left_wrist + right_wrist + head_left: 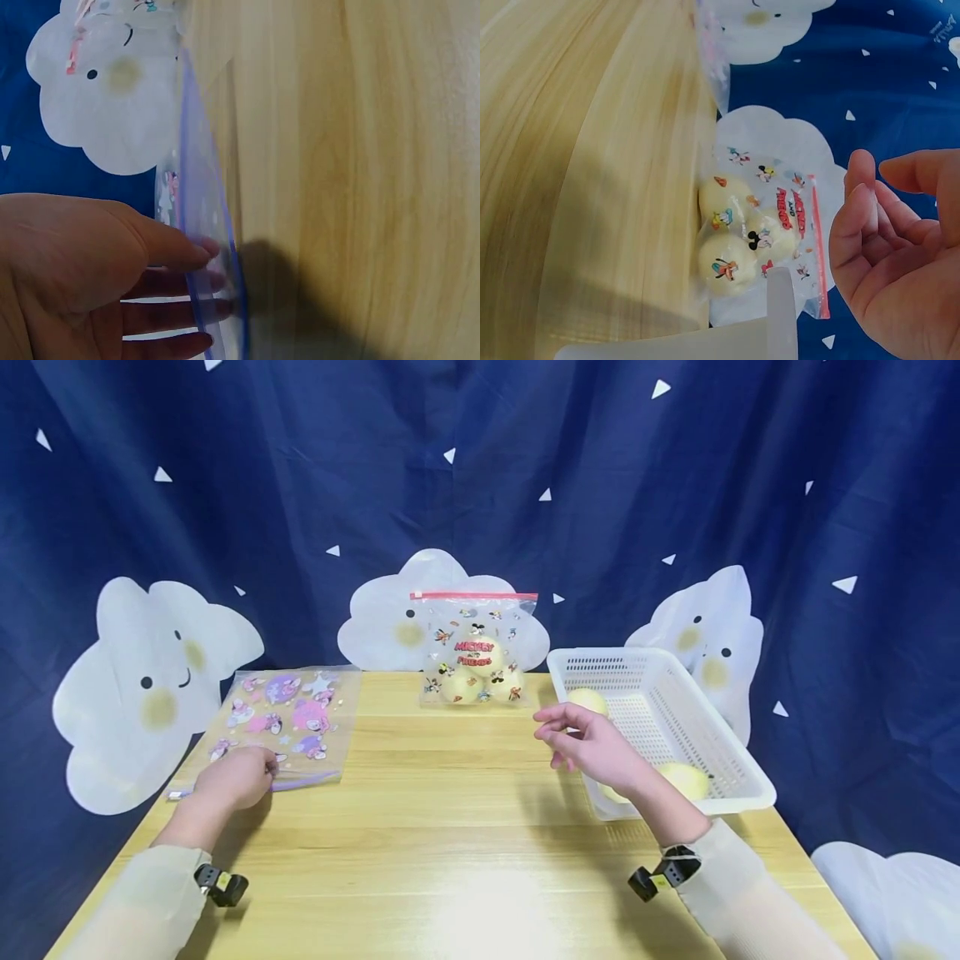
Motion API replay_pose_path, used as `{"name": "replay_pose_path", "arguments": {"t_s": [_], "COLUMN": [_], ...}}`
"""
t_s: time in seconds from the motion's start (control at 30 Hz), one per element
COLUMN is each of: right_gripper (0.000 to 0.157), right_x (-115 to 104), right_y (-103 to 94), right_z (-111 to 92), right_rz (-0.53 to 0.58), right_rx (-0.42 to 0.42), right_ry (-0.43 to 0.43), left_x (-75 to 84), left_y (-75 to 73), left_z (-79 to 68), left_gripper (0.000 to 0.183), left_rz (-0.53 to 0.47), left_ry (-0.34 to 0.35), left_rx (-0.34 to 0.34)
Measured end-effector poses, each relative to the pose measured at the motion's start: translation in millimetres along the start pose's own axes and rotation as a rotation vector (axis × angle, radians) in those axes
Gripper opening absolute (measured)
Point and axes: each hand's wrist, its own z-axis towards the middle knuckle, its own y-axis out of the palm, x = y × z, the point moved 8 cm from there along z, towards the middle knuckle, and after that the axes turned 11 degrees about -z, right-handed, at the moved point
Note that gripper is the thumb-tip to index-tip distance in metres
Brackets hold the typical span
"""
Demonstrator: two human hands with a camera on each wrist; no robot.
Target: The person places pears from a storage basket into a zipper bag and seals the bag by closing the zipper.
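Observation:
On the left of the table lies a clear zip bag with pink and purple cartoon prints, its purple zip edge facing me. My left hand pinches that edge between thumb and fingers; in the left wrist view the two edges stand apart. My right hand hovers over the near-left side of a white plastic basket, fingers loosely bent and holding nothing. Pale yellow round fruits lie in the basket, one at the back left and one nearer; my right hand and forearm partly cover others.
At the table's back edge stands a clear zip bag with a red zip and Mickey prints, shut along its top, holding several pale yellow round fruits. Behind the wooden table hangs a dark blue curtain with white clouds.

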Motion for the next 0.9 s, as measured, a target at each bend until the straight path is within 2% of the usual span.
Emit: {"name": "replay_pose_path", "arguments": {"t_s": [0.17,0.33,0.47,0.57,0.73,0.9], "right_gripper": [0.032,0.032,0.031,0.03,0.03,0.03], "right_x": [0.1,-1.4,-3.5,-5.0,-6.0,-8.0], "right_y": [-1.0,-1.2,-1.1,-1.0,-0.7,0.5], "right_z": [-0.7,0.4,1.6,2.3,3.2,4.8], "right_rz": [-0.003,0.001,0.0,-0.004,-0.013,-0.022], "right_rx": [0.008,0.019,0.022,0.022,0.022,0.019], "right_ry": [0.0,0.0,0.0,0.001,0.001,-0.002], "left_x": [8.3,32.2,55.9,77.0,114.8,149.7], "left_y": [0.5,2.0,2.5,4.0,4.6,4.3], "left_z": [-0.1,-3.0,-0.4,3.8,14.5,27.7], "left_gripper": [0.011,0.013,0.012,0.013,0.016,0.023], "left_rz": [-0.071,-0.196,-0.296,-0.41,-0.599,-0.73], "left_ry": [0.041,0.093,0.142,0.17,0.173,0.165], "left_rx": [0.029,0.033,0.039,0.024,-0.01,-0.011]}}
